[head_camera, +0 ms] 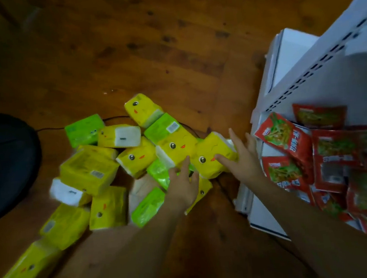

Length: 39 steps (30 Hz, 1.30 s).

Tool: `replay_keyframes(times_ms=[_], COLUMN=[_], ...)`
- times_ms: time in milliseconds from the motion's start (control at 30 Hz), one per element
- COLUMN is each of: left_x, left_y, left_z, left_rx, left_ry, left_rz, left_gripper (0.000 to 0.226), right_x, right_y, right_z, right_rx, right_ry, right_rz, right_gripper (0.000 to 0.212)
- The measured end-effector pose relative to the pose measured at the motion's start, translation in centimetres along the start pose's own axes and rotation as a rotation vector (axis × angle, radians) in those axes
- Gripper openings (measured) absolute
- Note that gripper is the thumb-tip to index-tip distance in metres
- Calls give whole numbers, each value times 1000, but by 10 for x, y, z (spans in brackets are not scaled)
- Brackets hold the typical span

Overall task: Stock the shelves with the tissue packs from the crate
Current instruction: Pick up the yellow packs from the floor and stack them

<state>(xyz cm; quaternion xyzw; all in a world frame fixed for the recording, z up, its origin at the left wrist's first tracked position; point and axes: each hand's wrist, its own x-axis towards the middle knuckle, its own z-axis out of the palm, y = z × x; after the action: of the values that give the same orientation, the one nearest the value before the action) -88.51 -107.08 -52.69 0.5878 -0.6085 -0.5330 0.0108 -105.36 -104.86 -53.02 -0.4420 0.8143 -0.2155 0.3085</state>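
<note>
- Head view: the tissue packs [90, 169] are seen heaped loose on the wooden floor [145, 41], filling the frame from the centre out to 8 o'clock. No crate can be made out with certainty.
- The yellow pack [206, 150] just right of centre is taken to be the one aimed at. It is flanked by both hands.
- The right hand [243, 157] is placed at the pack's 3 o'clock side, fingers straight and spread, thumb laid against the printed face. Nothing is grasped yet.
- The left hand [184, 184] is laid at the pack's 7 o'clock side, released and flat, fingertips resting on the neighbouring packs. Nothing is grasped by it either.
- The pack's long axis appears to run roughly from 8 to 2 o'clock, though this is left uncertain by blur. The right hand is judged the nearer, so a closing of thumb and fingers across the short width is what the lift seems to call for.
- The white shelf [319, 61] is found at 3 o'clock, beyond the right hand, so the carry is judged to be short and rightward.
- The packs are soft rectangular blocks wrapped in glossy yellow or green film, some printed with a cartoon face, white tissue showing at the ends. Some give under the grip is expected.
- The shelf looks like painted metal with a slotted back rail, and red snack packets [286, 137] are piled on it in crinkled foil.
- A dark round object [4, 164] is seen at 9 o'clock.
</note>
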Motion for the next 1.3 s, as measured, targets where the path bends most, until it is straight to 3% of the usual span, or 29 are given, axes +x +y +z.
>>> replay_keyframes(times_ms=[267, 433, 767, 933, 1033, 1133, 1300], left_x=[67, 42, -132, -219, -258, -281, -298], left_y=[-22, 5, 114, 174, 207, 239, 284], left_z=[53, 48, -90, -171, -203, -220, -222], left_rx=[-359, -487, -383, -280, -224, -297, -298], left_ry=[-109, -79, 148, 223, 225, 218, 130], left_rz=[-5, -43, 43, 126, 182, 292, 446], left_gripper=[56, 58, 51, 56, 65, 49, 46], right_x=[31, -2, -115, -169, -194, -207, -217], right_y=[44, 25, -147, -246, -286, -313, -320], right_z=[44, 24, -89, -159, -197, -232, -275], right_rx=[-2, 78, 253, 276, 258, 296, 323], right_ry=[-23, 54, 124, 147, 178, 156, 188], right_rz=[-159, -47, 35, -42, -107, -111, -143], right_gripper=[76, 74, 66, 57, 48, 46, 55])
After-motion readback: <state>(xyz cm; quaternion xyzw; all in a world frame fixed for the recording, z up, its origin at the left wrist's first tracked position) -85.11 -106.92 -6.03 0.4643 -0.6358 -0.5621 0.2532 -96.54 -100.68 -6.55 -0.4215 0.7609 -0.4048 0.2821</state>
